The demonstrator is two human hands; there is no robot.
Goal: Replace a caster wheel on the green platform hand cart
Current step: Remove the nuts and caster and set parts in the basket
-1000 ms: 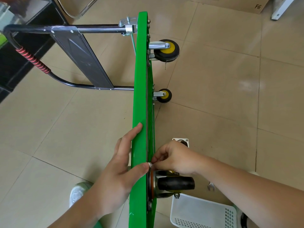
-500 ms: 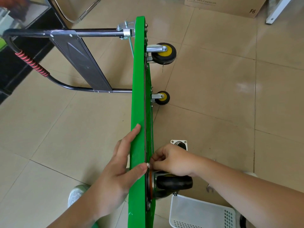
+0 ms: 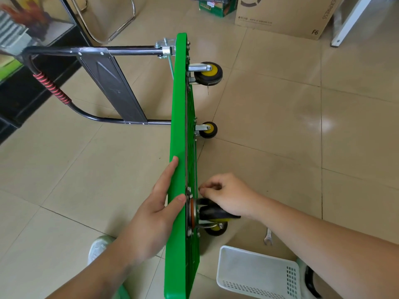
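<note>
The green platform cart (image 3: 178, 126) stands on its long side edge on the tiled floor, underside facing right. Near me a black caster (image 3: 212, 212) with an orange-ringed plate sits against the underside. My left hand (image 3: 155, 212) lies on the deck's top face with straight fingers, its thumb pressing the upper edge by the bolt heads (image 3: 189, 190). Just above the caster, my right hand (image 3: 228, 195) has its fingertips pinched together at a small nut against the underside; the fingers mostly hide the nut. Two yellow-hubbed casters (image 3: 208, 73) (image 3: 208, 129) sit further along.
The folded black handle (image 3: 51, 87) with its red grip sticks out to the left. A wrench (image 3: 267, 236) lies on the floor beside a white plastic basket (image 3: 257, 272). A cardboard box (image 3: 280, 16) and chair legs (image 3: 121, 29) stand at the back. My shoe (image 3: 99, 247) is left of the deck.
My right hand has drawn back a little from the deck's upper edge to the underside, uncovering the bolt heads. My left hand keeps its place on the deck.
</note>
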